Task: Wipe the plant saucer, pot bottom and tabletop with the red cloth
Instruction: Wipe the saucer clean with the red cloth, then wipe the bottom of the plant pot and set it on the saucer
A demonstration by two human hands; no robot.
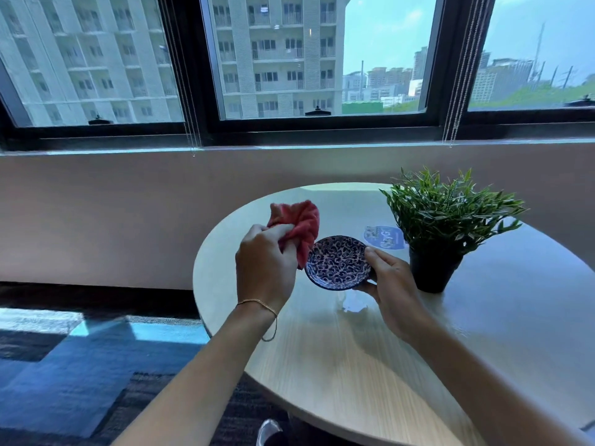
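My right hand holds the small blue patterned saucer by its right rim, lifted and tilted above the round light-wood table. My left hand grips the bunched red cloth, which touches the saucer's left edge. The green plant in its black pot stands upright on the table just right of my right hand. A small wet patch shines on the tabletop below the saucer.
A round blue sticker lies on the table behind the saucer. The window wall runs behind the table. Blue and dark carpet covers the floor to the left. A white shoe tip shows under the table's near edge.
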